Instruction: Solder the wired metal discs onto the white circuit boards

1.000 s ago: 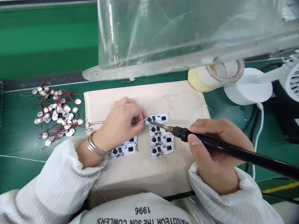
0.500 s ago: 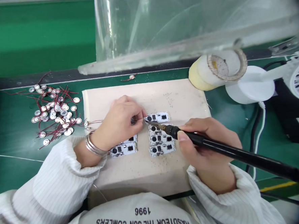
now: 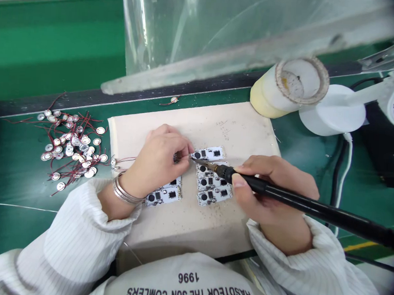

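Note:
In my right hand (image 3: pixel 274 188) is a black soldering iron (image 3: pixel 281 195), gripped like a pen. Its metal tip meets the left end of the uppermost white circuit board (image 3: pixel 210 153). My left hand (image 3: pixel 165 156) is closed in a pinch right beside that tip. Thin red wires (image 3: pixel 127 159) run from a small round disc (image 3: pixel 113 162) under this hand toward its fingertips; the pinched ends are mostly hidden. Below the top board lie several more circuit boards (image 3: pixel 214 195) in a column. Other boards (image 3: pixel 163 196) are partly covered by my left hand.
A beige board (image 3: pixel 192 116) lies under the work on a green table. To the left spreads a heap of wired discs (image 3: pixel 73 144). Behind on the right stand a yellowish-white round container (image 3: pixel 270 96) and a white fan (image 3: pixel 336 111). A clear plastic sheet (image 3: pixel 223 38) hangs above.
Both hands and the iron stay nearly in place, tip still at the top board's left end. The view has shifted very slightly.

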A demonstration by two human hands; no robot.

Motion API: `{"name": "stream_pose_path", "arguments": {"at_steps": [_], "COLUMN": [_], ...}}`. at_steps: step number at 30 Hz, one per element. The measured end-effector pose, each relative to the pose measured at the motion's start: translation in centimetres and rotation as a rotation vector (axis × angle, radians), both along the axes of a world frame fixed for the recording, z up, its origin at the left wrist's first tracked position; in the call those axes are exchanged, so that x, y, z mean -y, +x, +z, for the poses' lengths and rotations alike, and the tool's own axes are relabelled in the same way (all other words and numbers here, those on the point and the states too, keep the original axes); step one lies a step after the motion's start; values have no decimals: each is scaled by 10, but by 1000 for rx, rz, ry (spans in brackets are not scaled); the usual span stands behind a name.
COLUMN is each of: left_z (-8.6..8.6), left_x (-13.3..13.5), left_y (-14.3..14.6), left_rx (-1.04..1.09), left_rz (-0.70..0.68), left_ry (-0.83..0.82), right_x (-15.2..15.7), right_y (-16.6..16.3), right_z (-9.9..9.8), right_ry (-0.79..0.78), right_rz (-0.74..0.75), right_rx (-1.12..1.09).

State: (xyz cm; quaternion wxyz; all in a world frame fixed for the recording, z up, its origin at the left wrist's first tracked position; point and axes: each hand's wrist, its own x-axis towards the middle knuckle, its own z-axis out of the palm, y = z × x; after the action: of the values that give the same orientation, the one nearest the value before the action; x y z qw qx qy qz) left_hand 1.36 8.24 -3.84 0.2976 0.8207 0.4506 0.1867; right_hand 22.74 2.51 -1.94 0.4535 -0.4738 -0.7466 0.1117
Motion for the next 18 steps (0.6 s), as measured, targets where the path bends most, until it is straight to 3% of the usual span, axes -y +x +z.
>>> {"name": "stream_pose_path", "arguments": {"at_steps": [12,18], "left_z": [0,-1], "left_x": [1,1], "left_y": [1,1], "left_rx": [-16,-11], "left_rz": [1,-1], "left_ry": [31,34], "right_x": [-1,-3], "right_y": [0,-1], "right_z": [4,3], "right_ry": [-3,27], "right_rz": [51,16], "right_rx": [-113,-25]}}
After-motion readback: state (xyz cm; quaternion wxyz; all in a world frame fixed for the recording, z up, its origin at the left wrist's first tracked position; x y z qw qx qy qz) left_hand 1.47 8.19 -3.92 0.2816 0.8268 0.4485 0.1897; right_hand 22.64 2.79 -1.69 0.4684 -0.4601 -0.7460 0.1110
